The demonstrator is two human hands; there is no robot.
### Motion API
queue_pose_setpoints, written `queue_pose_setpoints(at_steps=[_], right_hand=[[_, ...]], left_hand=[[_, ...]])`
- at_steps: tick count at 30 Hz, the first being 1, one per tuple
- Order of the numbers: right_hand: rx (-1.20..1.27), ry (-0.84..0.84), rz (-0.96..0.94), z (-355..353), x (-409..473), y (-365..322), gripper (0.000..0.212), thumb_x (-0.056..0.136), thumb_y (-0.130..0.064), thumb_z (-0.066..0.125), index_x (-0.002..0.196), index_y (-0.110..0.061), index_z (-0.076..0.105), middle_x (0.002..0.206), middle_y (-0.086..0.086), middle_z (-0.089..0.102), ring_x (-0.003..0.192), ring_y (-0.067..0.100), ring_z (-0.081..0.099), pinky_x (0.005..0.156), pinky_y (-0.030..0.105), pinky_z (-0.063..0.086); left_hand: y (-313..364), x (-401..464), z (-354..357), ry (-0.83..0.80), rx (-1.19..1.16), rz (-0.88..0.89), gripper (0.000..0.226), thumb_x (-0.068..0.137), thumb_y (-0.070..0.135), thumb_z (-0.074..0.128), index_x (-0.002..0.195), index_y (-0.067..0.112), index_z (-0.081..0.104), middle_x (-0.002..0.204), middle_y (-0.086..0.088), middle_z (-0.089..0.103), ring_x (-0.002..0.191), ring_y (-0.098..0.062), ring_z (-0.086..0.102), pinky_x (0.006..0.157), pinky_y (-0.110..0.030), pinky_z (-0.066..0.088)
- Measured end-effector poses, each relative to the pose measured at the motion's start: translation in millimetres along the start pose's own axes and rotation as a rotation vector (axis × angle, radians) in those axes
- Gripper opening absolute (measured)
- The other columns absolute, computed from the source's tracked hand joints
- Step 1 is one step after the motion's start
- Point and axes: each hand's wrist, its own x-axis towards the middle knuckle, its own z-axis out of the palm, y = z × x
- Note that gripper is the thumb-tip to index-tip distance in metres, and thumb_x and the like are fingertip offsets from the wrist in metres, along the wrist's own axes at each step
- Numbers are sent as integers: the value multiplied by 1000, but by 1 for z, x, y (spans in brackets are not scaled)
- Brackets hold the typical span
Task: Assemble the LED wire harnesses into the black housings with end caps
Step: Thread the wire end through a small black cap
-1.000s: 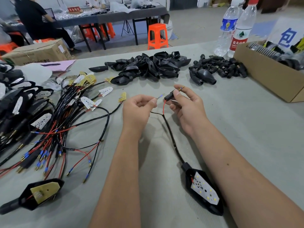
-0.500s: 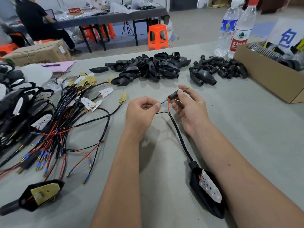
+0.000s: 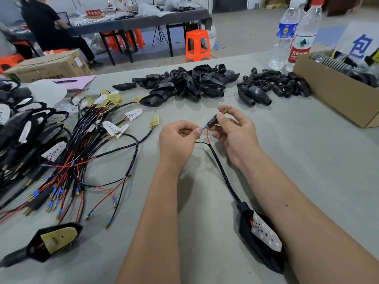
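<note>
at centre frame our right hand (image 3: pixel 235 134) pinches the small black end cap (image 3: pixel 213 121), its long axis running lower left to upper right. our left hand (image 3: pixel 178 138), just left of it, pinches the blue-tipped wire (image 3: pixel 205 127) at the cap's lower-left mouth.

Matt black plastic end cap (image 3: pixel 213 120) with brass-coloured metal pin (image 3: pixel 226 110) in my right hand (image 3: pixel 235 136); grey table cover (image 3: pixel 307 160) looks like rough cloth; cardboard box (image 3: pixel 332 91) at 2 o'clock.
</note>
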Motion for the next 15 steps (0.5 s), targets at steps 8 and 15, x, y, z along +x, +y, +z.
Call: queue_pose_setpoints(at_steps=[8, 15], right_hand=[[-40, 45, -48, 2, -2, 1, 14, 98, -5, 67, 108, -14, 71, 78, 10, 69, 67, 19, 66, 58, 24, 55], [51, 108, -74, 1, -1, 1, 16, 98, -5, 67, 114, -8, 67, 80, 12, 75, 76, 24, 74, 59, 25, 55]], left_hand=[[8, -7, 21, 27, -93, -102, 12, 95, 12, 68, 88, 8, 77, 70, 1, 70, 57, -7, 54, 63, -26, 45], [7, -4, 16, 108, -290, -284, 3, 93, 6, 70, 93, 7, 74, 76, -4, 74, 62, -12, 64, 72, -26, 57]])
